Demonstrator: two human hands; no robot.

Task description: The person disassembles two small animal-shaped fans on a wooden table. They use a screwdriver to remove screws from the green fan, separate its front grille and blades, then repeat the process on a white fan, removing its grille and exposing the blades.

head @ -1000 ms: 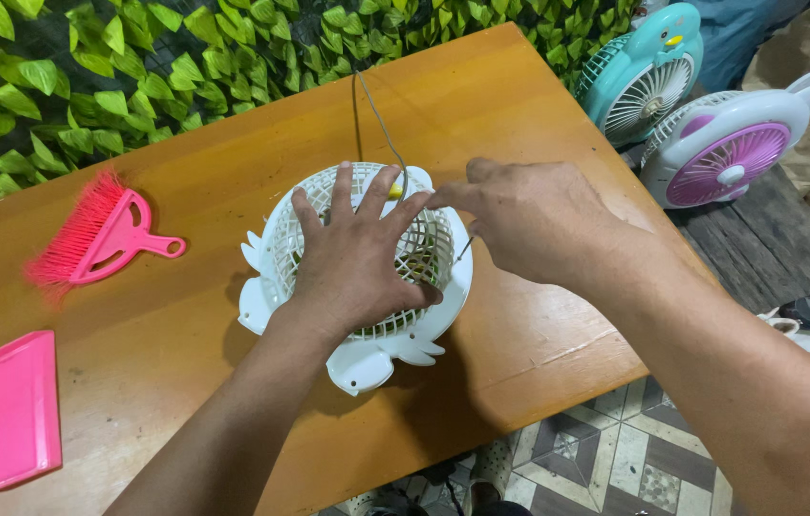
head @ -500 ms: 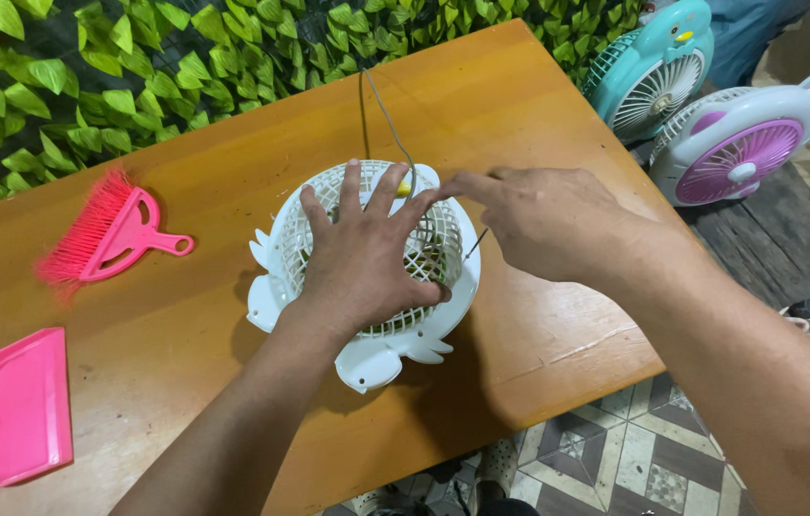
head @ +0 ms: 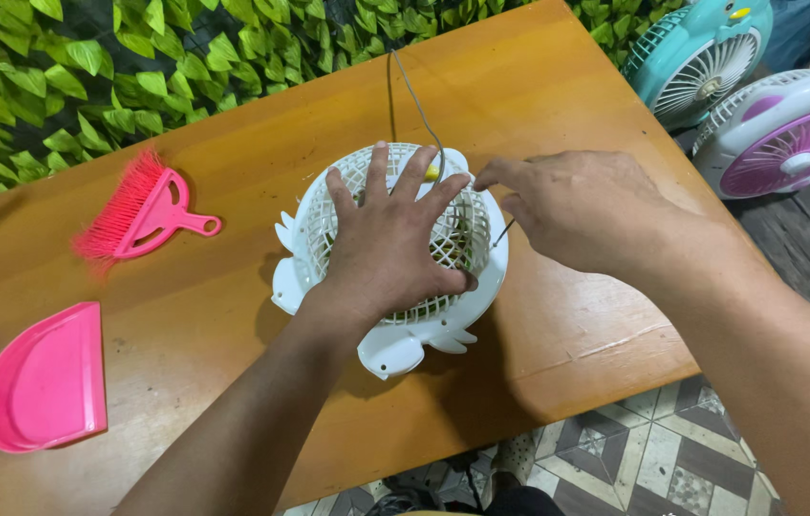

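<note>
Far on my left a pink dustpan (head: 46, 382) lies flat on the wooden tabletop (head: 223, 306), and a little pink brush (head: 137, 210) lies a bit further back. They sit well apart from where I work, so they do not get in my way. Green leaves (head: 89, 67) hang along the back edge of the tabletop.

In the middle lies a small white fan (head: 386, 334), shaped like a little animal with ears and feet. It lies flat on its back with the round grille (head: 457, 239) facing up, so I can get at the front from above.

My left hand (head: 390, 239) is spread wide open, with the palm and all the fingers pressed down on the grille. It grips nothing. I think I press like this so the fan stays put and the grille does not slip.

A thin grey wire (head: 414, 96) runs from the top of the fan away across the tabletop.

My right hand (head: 582, 210) is at the right rim of the fan. The fingers are curled in, and the tips pinch a thin dark tool (head: 502, 231) that pokes at the edge of the grille. I cannot tell just what kind of tool it is.

Far right, off the tabletop, stand two more fans, one teal (head: 701, 57) and one white with purple blades (head: 787, 134).
</note>
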